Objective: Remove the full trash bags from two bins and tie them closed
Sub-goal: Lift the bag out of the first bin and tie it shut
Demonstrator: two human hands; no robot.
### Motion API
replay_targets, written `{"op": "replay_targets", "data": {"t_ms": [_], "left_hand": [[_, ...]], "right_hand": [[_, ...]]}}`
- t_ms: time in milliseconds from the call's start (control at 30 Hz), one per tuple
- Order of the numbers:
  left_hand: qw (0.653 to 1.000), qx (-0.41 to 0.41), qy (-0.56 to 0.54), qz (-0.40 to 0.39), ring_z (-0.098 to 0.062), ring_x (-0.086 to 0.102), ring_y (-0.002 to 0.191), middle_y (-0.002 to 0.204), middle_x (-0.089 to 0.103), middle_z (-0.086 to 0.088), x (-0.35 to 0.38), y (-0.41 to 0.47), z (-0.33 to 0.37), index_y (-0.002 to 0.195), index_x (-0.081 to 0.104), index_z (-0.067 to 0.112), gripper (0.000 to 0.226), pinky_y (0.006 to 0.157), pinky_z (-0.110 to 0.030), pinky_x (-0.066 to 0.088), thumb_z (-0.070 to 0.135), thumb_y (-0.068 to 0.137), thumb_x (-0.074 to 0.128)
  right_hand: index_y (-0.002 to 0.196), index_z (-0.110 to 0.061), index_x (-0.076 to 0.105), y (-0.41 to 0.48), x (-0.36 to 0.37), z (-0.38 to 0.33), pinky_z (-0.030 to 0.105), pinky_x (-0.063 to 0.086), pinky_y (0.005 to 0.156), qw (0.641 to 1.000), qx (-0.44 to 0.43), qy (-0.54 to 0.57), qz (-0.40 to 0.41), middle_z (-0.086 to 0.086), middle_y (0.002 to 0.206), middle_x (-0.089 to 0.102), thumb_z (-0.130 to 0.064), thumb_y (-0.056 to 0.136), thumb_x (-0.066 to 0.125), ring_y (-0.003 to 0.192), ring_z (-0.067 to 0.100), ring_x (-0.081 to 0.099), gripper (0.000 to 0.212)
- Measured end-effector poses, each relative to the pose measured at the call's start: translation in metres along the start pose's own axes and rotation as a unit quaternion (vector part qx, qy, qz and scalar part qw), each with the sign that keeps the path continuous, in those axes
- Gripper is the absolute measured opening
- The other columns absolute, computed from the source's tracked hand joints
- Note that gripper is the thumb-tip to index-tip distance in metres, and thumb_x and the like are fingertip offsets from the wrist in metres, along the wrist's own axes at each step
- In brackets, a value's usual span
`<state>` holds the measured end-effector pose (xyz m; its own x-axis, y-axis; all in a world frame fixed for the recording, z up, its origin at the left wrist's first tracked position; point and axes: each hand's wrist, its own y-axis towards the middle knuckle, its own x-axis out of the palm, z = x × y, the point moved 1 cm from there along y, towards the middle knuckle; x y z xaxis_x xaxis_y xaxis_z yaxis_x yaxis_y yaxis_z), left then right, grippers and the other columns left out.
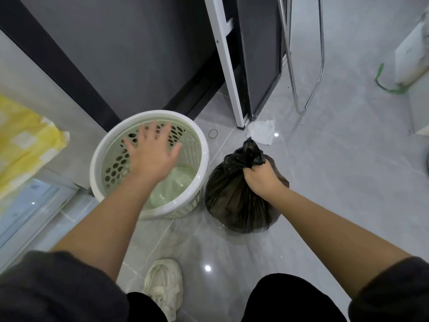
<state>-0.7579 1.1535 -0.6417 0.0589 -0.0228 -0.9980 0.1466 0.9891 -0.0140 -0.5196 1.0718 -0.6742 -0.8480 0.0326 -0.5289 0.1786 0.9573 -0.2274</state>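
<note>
A round white bin with a pale green perforated wall [196, 145] stands on the grey tiled floor, with no bag inside it. My left hand [152, 154] hovers over its mouth, blurred, fingers spread and holding nothing. Right beside the bin sits a full black trash bag [229, 196] on the floor. My right hand [260, 175] grips the bag's gathered neck, and the bunched top sticks up above my fist.
A crumpled white paper [261, 133] and a rubber band [213, 133] lie on the floor behind the bin and bag. A white frame post [228, 66] and chrome tube legs [301, 66] stand beyond. Yellow bedding [25, 135] is at left. My shoe [163, 287] is near the bin.
</note>
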Motion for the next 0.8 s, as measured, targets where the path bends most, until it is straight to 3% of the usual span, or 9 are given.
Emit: {"op": "replay_targets", "data": {"t_ms": [100, 200, 333, 567, 700, 733, 800], "left_hand": [[0.986, -0.165, 0.005, -0.005, -0.039, 0.014, 0.141, 0.156, 0.015, -0.016, 0.008, 0.009, -0.068, 0.147, 0.016, 0.017, 0.067, 0.110, -0.063, 0.017, 0.050, 0.091, 0.034], [0.975, -0.221, 0.001, -0.007, -0.043, 0.027, 0.132, 0.149, 0.022, -0.021, 0.015, -0.010, -0.111, 0.144, 0.015, 0.006, 0.069, 0.102, -0.060, 0.030, 0.043, 0.091, 0.039], [0.975, -0.217, -0.055, 0.000, -0.047, 0.032, 0.127, 0.150, 0.020, -0.024, 0.023, -0.023, -0.118, 0.145, 0.010, 0.001, 0.068, 0.099, -0.059, 0.034, 0.033, 0.093, 0.039], [0.977, -0.206, -0.058, 0.010, -0.046, 0.035, 0.123, 0.145, 0.027, -0.025, 0.025, -0.020, -0.121, 0.143, 0.015, 0.000, 0.066, 0.094, -0.058, 0.037, 0.032, 0.090, 0.040], [0.972, -0.231, -0.040, 0.010, -0.039, 0.011, 0.142, 0.156, 0.009, -0.020, 0.014, -0.020, -0.107, 0.145, 0.013, 0.002, 0.072, 0.110, -0.061, 0.017, 0.031, 0.088, 0.045], [0.980, -0.190, -0.045, 0.038, -0.038, 0.011, 0.142, 0.155, 0.012, -0.020, 0.008, -0.019, -0.094, 0.145, 0.016, 0.002, 0.070, 0.112, -0.060, 0.015, 0.028, 0.087, 0.047], [0.991, -0.040, -0.076, 0.099, -0.035, 0.027, 0.136, 0.147, 0.033, -0.018, -0.009, -0.018, -0.055, 0.139, 0.031, 0.006, 0.058, 0.110, -0.053, 0.023, 0.021, 0.086, 0.049]], "right_hand": [[0.081, 0.004, 0.054, 0.006, 0.011, -0.009, 0.039, 0.048, 0.076, 0.998, -0.056, -0.021, -0.038, 0.015, 0.080, 0.057, 0.001, 0.087, 0.044, 0.081, 0.030, 0.055, 0.013], [0.072, -0.002, 0.047, 0.009, 0.024, -0.022, 0.047, 0.048, 0.076, 0.985, -0.128, -0.091, -0.074, 0.017, 0.077, 0.056, -0.002, 0.086, 0.043, 0.079, 0.038, 0.055, 0.015], [0.072, -0.009, 0.043, 0.011, 0.037, -0.029, 0.047, 0.045, 0.076, 0.961, -0.188, -0.171, -0.104, 0.018, 0.079, 0.055, -0.001, 0.086, 0.044, 0.081, 0.039, 0.054, 0.016], [0.073, -0.002, 0.050, 0.006, 0.044, -0.032, 0.038, 0.041, 0.068, 0.954, -0.178, -0.221, -0.096, 0.018, 0.080, 0.057, -0.004, 0.088, 0.044, 0.078, 0.035, 0.055, 0.017], [0.086, 0.004, 0.056, 0.001, 0.039, -0.032, 0.030, 0.039, 0.072, 0.977, -0.109, -0.156, -0.100, 0.016, 0.090, 0.059, -0.004, 0.086, 0.045, 0.084, 0.028, 0.054, 0.014], [0.093, 0.004, 0.057, -0.001, 0.037, -0.028, 0.030, 0.042, 0.077, 0.986, -0.085, -0.106, -0.100, 0.016, 0.096, 0.061, -0.002, 0.086, 0.045, 0.090, 0.025, 0.054, 0.016], [0.099, 0.005, 0.058, -0.008, 0.030, -0.017, 0.031, 0.045, 0.082, 0.995, -0.024, -0.011, -0.092, 0.019, 0.103, 0.062, 0.001, 0.087, 0.043, 0.094, 0.020, 0.055, 0.019]]}}
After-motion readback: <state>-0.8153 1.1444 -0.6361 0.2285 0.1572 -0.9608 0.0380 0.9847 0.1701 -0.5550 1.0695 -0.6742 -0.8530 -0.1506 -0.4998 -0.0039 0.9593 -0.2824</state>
